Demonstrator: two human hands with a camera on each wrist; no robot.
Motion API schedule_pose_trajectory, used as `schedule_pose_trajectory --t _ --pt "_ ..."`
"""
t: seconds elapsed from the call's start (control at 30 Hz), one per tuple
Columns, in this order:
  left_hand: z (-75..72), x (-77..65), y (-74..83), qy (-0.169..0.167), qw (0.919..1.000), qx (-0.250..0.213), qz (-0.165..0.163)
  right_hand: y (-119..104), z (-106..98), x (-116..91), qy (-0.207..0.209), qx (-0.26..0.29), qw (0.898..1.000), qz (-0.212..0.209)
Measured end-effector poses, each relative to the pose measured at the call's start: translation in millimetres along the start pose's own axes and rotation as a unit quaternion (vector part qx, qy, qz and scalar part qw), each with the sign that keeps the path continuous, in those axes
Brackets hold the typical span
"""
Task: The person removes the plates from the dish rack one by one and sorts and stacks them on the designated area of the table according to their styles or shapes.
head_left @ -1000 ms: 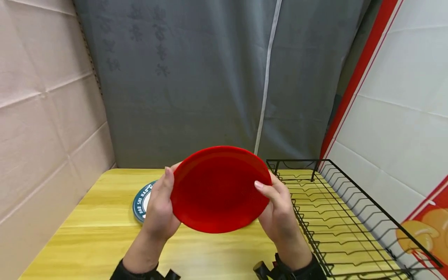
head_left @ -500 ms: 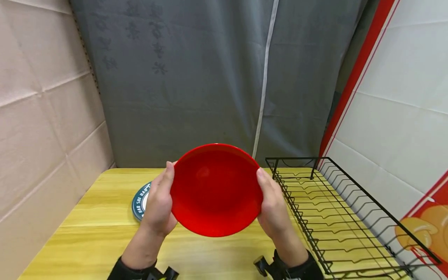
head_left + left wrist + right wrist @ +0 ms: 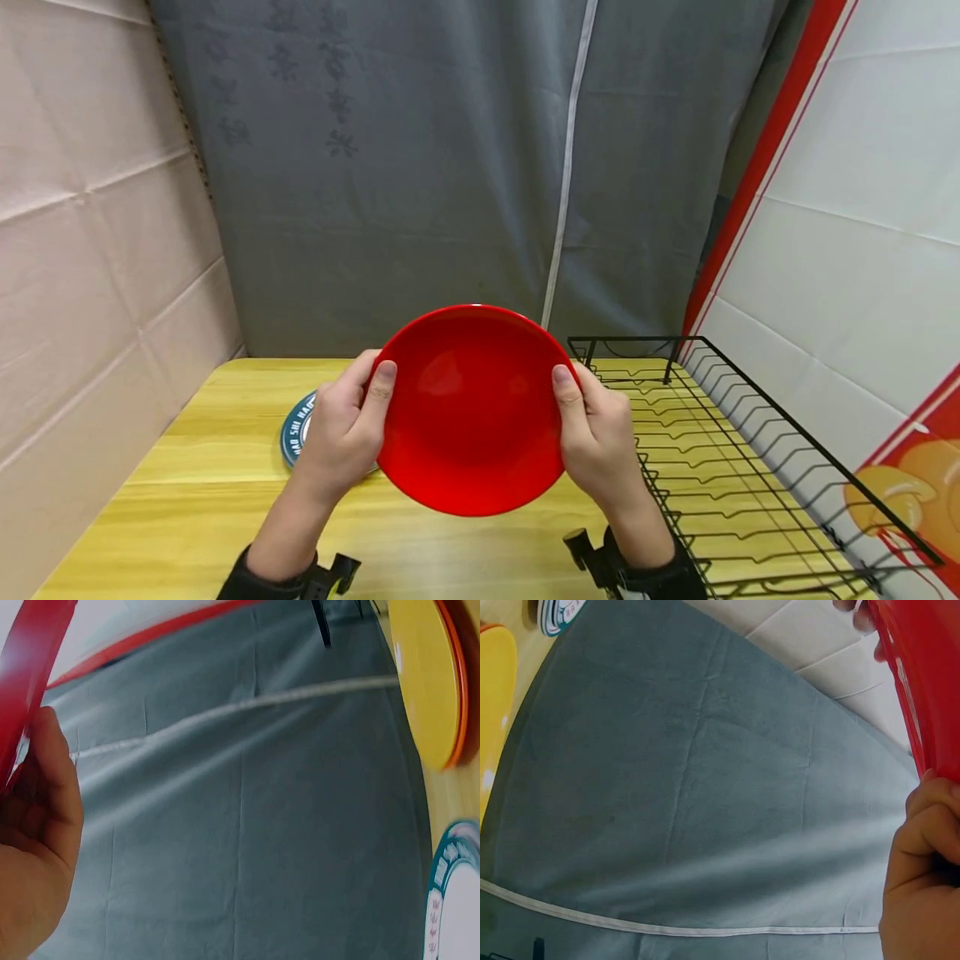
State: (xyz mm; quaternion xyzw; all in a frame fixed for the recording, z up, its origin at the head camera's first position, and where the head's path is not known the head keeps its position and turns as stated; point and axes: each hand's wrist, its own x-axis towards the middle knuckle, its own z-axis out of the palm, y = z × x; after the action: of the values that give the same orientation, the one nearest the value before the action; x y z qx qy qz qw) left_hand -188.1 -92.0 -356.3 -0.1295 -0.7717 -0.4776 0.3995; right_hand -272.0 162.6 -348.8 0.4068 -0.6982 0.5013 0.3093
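Observation:
A round red plate (image 3: 472, 417) is held up above the table, its face tilted toward the head camera. My left hand (image 3: 337, 429) grips its left edge with the thumb on the front face. On the opposite edge my right hand (image 3: 600, 437) grips it likewise, fingers behind the rim. Partly hidden behind my left hand lies a white plate with a lettered blue rim (image 3: 295, 429). The wrist views also show a yellow plate (image 3: 427, 675) on an orange one (image 3: 456, 682); the red plate covers them in the head view.
A black wire dish rack (image 3: 813, 442) stands along the right side of the wooden table (image 3: 187, 517). A grey curtain (image 3: 390, 208) hangs at the back. Pale cloth walls (image 3: 82, 275) close off the left, white and red ones the right.
The red plate has tipped to show its face more fully and shifts slightly. My right thumb has moved to the rim, and my left thumb now lies over the plate's front.

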Motion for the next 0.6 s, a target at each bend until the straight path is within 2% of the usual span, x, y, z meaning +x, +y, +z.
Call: schedule_pose_trajectory --t 0.1,0.2,0.4,0.6 --pt "-4.5 0.8 -2.2 -0.006 0.9978 0.045 0.049 2 1 0 0.000 0.016 1.000 0.005" --pt "-6.4 0.8 0.1 -0.003 0.9965 0.052 0.065 5 2 -1 -0.008 0.025 1.000 0.018" --pt "-5.6 0.8 6.3 0.000 0.9966 0.041 0.072 7 0 0 -0.030 0.020 0.997 0.061" --pt "-6.8 -0.8 7.8 0.000 0.9973 0.041 0.061 2 -1 0 -0.037 0.015 0.997 0.069"
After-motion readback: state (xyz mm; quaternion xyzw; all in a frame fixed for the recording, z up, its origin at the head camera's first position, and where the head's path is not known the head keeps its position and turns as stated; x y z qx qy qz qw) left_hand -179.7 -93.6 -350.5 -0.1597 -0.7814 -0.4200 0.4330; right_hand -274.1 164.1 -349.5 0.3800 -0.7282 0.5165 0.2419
